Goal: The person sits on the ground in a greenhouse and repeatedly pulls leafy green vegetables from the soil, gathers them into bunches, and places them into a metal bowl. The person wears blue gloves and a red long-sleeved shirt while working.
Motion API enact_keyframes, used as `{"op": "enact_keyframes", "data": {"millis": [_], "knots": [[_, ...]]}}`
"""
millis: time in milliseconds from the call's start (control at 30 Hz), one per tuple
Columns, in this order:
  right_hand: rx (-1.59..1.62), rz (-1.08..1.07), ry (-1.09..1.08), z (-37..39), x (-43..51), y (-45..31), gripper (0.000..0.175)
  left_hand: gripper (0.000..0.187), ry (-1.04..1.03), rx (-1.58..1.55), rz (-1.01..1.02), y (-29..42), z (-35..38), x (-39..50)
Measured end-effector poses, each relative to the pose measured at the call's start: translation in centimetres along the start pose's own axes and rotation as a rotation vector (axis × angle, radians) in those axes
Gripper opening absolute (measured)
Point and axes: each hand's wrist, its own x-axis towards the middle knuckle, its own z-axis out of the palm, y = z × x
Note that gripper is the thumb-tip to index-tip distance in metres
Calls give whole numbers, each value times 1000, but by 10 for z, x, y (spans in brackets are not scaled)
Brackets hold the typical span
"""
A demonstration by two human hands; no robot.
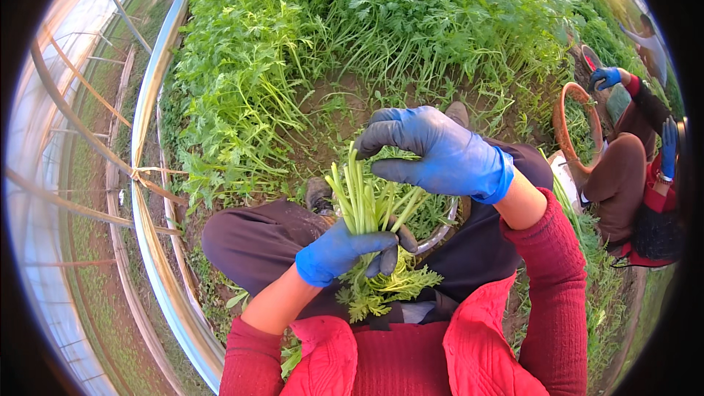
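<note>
My left hand [352,253], in a blue glove with dark fingers, is wrapped around a bunch of leafy greens that look like garland chrysanthemum. The pale cut stems [360,198] point up and away from me, and the feathery leaves [379,291] hang below the fist towards my lap. Just above the stem ends is my right hand [434,148], gloved the same way. Its fingers curl over with a gap between thumb and forefinger, and its fingertips are close to one stem tip. Behind the bunch, a container with a pale rim [445,225] stands between my legs, partly hidden, with greens in it.
A dense bed of growing greens [385,22] spreads ahead, bordered by bare soil [341,99]. Plastic sheeting [146,115] and greenhouse poles [71,115] run along the left. At right sits a co-worker [632,170] in blue gloves beside an orange basket [561,126]; another person [652,49] is farther off.
</note>
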Motion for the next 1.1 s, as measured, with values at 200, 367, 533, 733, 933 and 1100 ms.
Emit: {"op": "enact_keyframes", "data": {"millis": [200,367,533,733,933,1100], "knots": [[-44,-76,-20,3,-4,10,20,31,1,-13,11,-2,0,1],[-4,-32,15,11,-4,12,21,31,11,-6,40,-5,2,2],[-380,-128,410,4,1,11,20,38,31,19,20,-11,4,3],[-623,-2,382,-22,-23,5,46,39,101,39,72,-8,4,0],[-700,108,359,0,-53,3,54,37,125,30,134,-3,6,4],[-163,187,499,3,-58,-20,38,32,95,25,161,0,8,7]]}}
